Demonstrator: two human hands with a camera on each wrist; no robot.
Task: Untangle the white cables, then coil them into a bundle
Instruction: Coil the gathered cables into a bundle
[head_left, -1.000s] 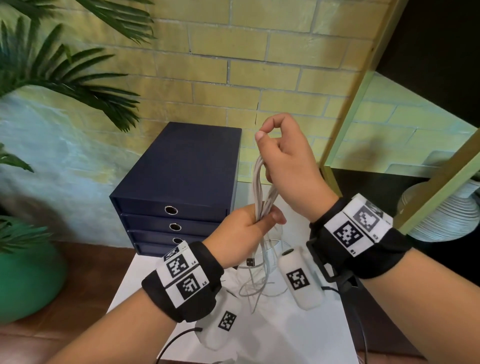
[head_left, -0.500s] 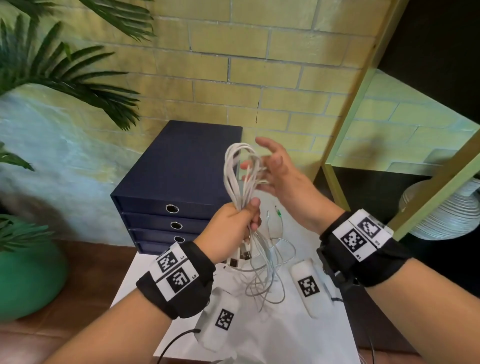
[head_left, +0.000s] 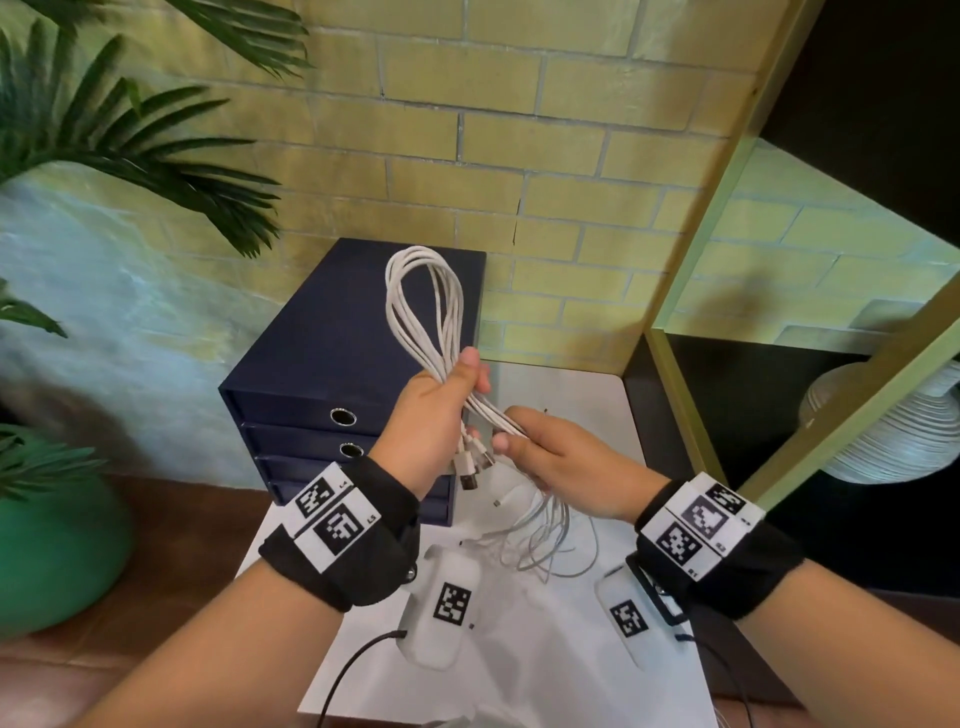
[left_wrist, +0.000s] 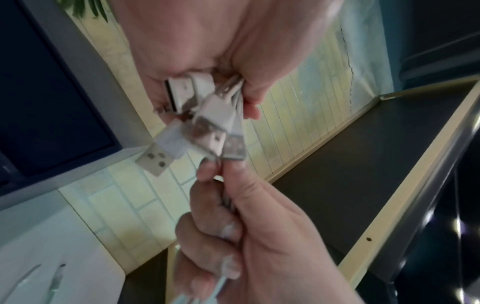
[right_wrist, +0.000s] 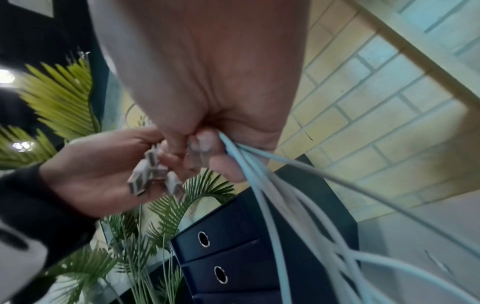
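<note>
Several white cables (head_left: 426, 306) stand up as a tall loop above my left hand (head_left: 441, 410), which grips them in a fist at mid-frame. Their USB plugs (head_left: 470, 465) hang out below that fist; the left wrist view shows the plugs (left_wrist: 205, 127) bunched under the curled fingers. Just to the right and lower, my right hand (head_left: 540, 447) grips the trailing strands where they leave the left fist. In the right wrist view those strands (right_wrist: 262, 185) run out from under its curled fingers. Loose cable loops (head_left: 550, 540) hang down onto the white table (head_left: 597, 405).
A dark blue drawer box (head_left: 332, 364) stands at the back left of the table. Palm leaves (head_left: 135, 150) and a green pot (head_left: 52, 545) are on the left. A yellow-green shelf frame (head_left: 696, 249) and a white ribbed vase (head_left: 883, 426) are on the right.
My right hand let go of the loop's top, came down and took hold of the trailing strands below my left fist. The left hand kept its grip and the loop now stands free.
</note>
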